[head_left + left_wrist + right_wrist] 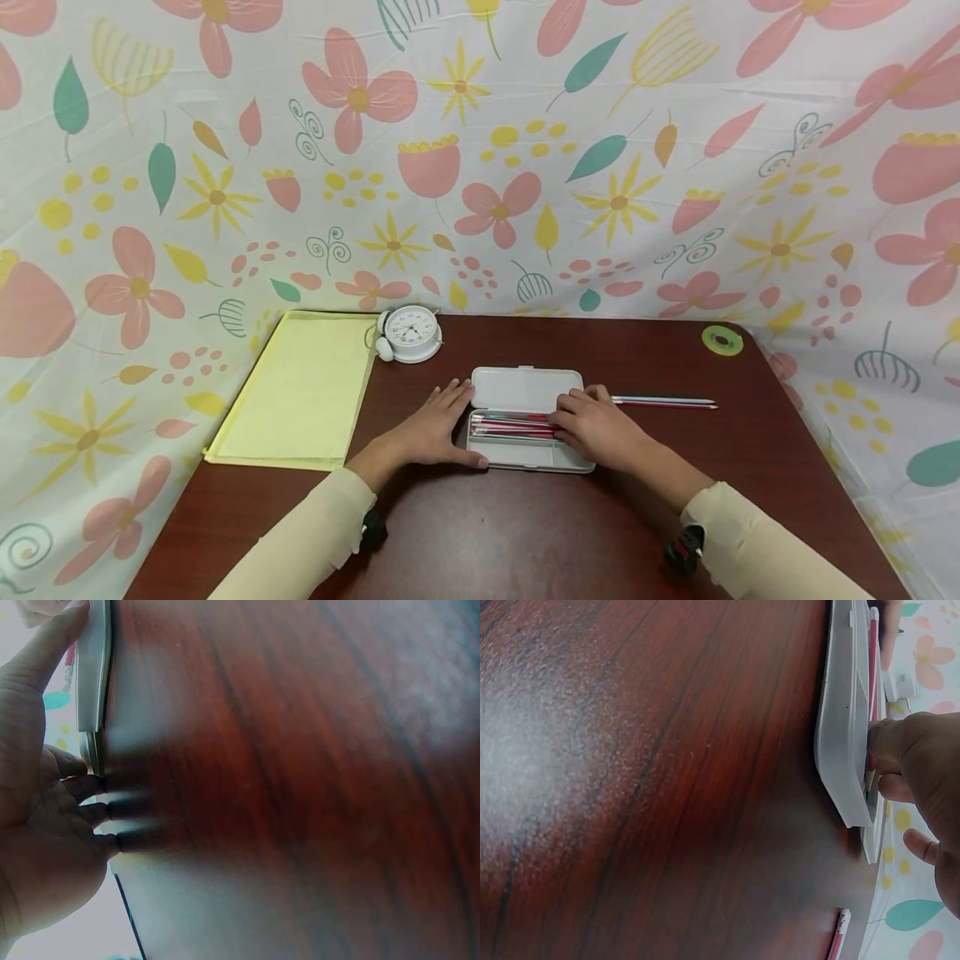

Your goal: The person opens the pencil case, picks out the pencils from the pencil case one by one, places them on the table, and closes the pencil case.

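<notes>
A white pencil case (525, 462) lies with its lid (527, 388) folded back on the dark table. Several pencils (513, 427), mostly red and pink, lie side by side in the tray. My left hand (433, 429) rests at the case's left end, fingers spread toward the lid and thumb along the front left corner. My right hand (603, 429) reaches into the right end of the tray with bent fingers. There, in the right wrist view, thumb and fingertip pinch a red pencil (873, 667). The right hand covers the pencils' right ends.
Two pencils (663, 402), one light blue and one dark red, lie right of the lid. A white alarm clock (411, 333) stands behind, beside a yellow zip folder (300, 392). A green tape roll (722, 340) sits at the back right. Flowered cloth (480, 167) hangs behind the table.
</notes>
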The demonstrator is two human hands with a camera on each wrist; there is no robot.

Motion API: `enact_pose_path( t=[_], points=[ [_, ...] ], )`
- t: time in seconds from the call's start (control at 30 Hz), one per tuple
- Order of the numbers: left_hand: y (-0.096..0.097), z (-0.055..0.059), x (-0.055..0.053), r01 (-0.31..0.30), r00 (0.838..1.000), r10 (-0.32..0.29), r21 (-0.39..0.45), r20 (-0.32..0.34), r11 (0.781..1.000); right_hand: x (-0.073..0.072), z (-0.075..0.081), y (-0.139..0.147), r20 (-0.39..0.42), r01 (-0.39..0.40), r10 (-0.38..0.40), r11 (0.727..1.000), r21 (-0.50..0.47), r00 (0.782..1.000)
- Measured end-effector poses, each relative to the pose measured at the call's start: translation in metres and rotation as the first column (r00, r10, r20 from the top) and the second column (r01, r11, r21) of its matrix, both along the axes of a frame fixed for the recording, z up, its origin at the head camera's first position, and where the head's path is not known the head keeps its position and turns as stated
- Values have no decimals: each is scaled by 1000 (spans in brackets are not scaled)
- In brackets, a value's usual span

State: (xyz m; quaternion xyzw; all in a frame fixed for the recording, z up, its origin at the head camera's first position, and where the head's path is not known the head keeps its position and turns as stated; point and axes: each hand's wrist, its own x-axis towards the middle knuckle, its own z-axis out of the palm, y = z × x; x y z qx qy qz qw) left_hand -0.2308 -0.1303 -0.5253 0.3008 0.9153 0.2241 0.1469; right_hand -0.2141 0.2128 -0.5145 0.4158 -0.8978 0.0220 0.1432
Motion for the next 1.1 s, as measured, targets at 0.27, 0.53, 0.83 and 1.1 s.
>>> enact_pose_path(
  t=[0.27,0.53,0.83,1.1],
  points=[
    [0,0,0,0,1000,0,3,1,1000,-1,-4,1,20,21,-20,1000,-23,1000],
    [0,-2,-1,-7,1000,7,-15,8,1000,1,-4,1,57,39,-36,997,-61,998],
    [1,-1,1,-13,1000,13,-6,4,1000,4,-1,0,48,24,-19,995,-99,999],
    [1,-1,0,-11,1000,11,-9,5,1000,4,0,-4,38,-5,10,992,-126,999]
  ],
)
